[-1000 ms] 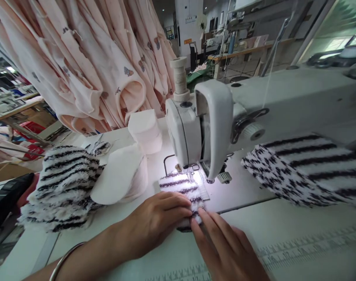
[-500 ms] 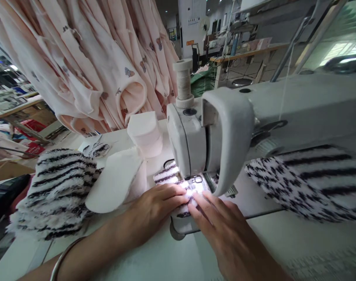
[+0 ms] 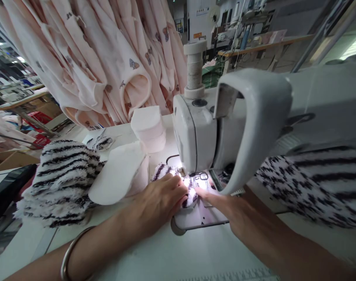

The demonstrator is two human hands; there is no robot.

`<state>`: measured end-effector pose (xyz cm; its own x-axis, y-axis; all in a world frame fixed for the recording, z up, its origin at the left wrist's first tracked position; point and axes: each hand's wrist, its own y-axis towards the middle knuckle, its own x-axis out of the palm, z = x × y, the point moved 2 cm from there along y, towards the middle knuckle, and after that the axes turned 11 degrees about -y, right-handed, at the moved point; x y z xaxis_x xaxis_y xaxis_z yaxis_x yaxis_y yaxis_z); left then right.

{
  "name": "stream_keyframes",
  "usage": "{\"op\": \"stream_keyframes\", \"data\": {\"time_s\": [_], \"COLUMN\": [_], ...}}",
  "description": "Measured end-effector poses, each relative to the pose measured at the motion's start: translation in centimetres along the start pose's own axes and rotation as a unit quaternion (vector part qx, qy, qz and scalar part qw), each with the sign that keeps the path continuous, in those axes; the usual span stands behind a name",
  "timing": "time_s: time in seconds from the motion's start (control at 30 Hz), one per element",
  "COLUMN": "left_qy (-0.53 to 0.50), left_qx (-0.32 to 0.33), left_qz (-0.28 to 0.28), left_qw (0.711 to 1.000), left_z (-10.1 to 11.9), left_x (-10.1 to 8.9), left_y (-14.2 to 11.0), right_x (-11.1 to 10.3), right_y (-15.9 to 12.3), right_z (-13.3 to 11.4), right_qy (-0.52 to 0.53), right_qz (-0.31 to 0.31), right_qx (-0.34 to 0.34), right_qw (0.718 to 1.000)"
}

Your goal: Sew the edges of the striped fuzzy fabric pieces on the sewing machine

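while fingers (image 3: 178, 190) touch striped plush (image 3: 192, 198), pale tabletop (image 3: 154, 253), pink garments (image 3: 98, 58) behind

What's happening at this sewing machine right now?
A person's left hand presses a small striped fluffy piece flat under the lit head of the sewing machine, while the right hand points a finger at its right edge. A stack of striped pieces and some white pieces sit to the left, with striped fabric to the right. Pink garments hang behind.
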<state>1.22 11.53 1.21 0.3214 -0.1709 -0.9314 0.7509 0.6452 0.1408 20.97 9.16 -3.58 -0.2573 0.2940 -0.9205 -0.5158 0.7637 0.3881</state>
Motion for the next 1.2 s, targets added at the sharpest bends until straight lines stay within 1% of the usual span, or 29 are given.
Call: {"op": "stream_keyframes", "data": {"time_s": [0.07, 0.13, 0.23, 0.33, 0.4, 0.5, 0.63, 0.73, 0.8, 0.83, 0.93, 1.0, 1.07, 1.13, 1.2], "left_qy": [-0.017, -0.032, -0.057, -0.074, -0.075, -0.061, -0.011, 0.015, 0.007, -0.002, -0.043, -0.066, -0.075, -0.071, -0.056], "left_qx": [-0.007, 0.004, 0.037, 0.059, 0.061, 0.041, 0.013, 0.02, 0.027, 0.027, 0.016, 0.012, 0.016, 0.009, -0.003], "left_qz": [-0.038, -0.057, -0.052, -0.044, -0.042, -0.035, 0.001, 0.039, 0.038, 0.026, -0.037, -0.057, -0.041, -0.006, 0.036], "left_qw": [0.999, 0.998, 0.996, 0.995, 0.994, 0.997, 1.0, 0.999, 0.999, 0.999, 0.998, 0.996, 0.996, 0.997, 0.998], "left_z": [-0.3, -0.6, -1.0, -1.0, -0.9, -0.7, -0.6, -0.5, -0.4, -0.4, -0.5, -0.4, -0.2, 0.2, 0.7], "left_x": [-0.2, -0.5, -1.0, -1.4, -1.4, -1.0, 0.1, 0.5, 0.3, 0.1, -0.7, -1.1, -1.2, -0.7, 0.1], "left_y": [0.1, 0.3, 0.4, 0.4, 0.3, 0.0, -0.5, -0.4, -0.2, -0.2, -0.3, -0.5, -0.7, -0.8, -0.8], "right_x": [-0.2, -0.4, -0.4, 0.0, 0.3, 0.6, 0.7, 0.4, 0.2, 0.1, 0.3, 0.5, 0.6, 0.7, 0.5], "right_y": [-0.1, -0.3, -0.6, -1.0, -1.3, -1.4, -0.9, -0.4, -0.3, -0.3, -0.8, -1.2, -1.5, -1.3, -0.8], "right_z": [-1.1, -3.0, -5.7, -6.9, -6.7, -5.2, -2.8, -2.6, -3.6, -4.2, -5.8, -6.1, -5.7, -4.5, -3.2], "right_qy": [-0.01, -0.03, -0.06, -0.071, -0.059, -0.026, 0.01, 0.006, 0.011, 0.015, 0.007, -0.013, -0.016, 0.003, 0.026], "right_qz": [0.023, 0.051, 0.068, 0.061, 0.061, 0.061, 0.025, 0.036, 0.05, 0.051, 0.057, 0.083, 0.094, 0.068, 0.028], "right_qx": [-0.002, 0.006, 0.041, 0.075, 0.093, 0.085, 0.008, -0.035, -0.024, -0.006, 0.062, 0.074, 0.064, 0.061, 0.056], "right_qw": [1.0, 0.998, 0.995, 0.993, 0.992, 0.994, 1.0, 0.999, 0.998, 0.999, 0.996, 0.994, 0.993, 0.996, 0.998]}}
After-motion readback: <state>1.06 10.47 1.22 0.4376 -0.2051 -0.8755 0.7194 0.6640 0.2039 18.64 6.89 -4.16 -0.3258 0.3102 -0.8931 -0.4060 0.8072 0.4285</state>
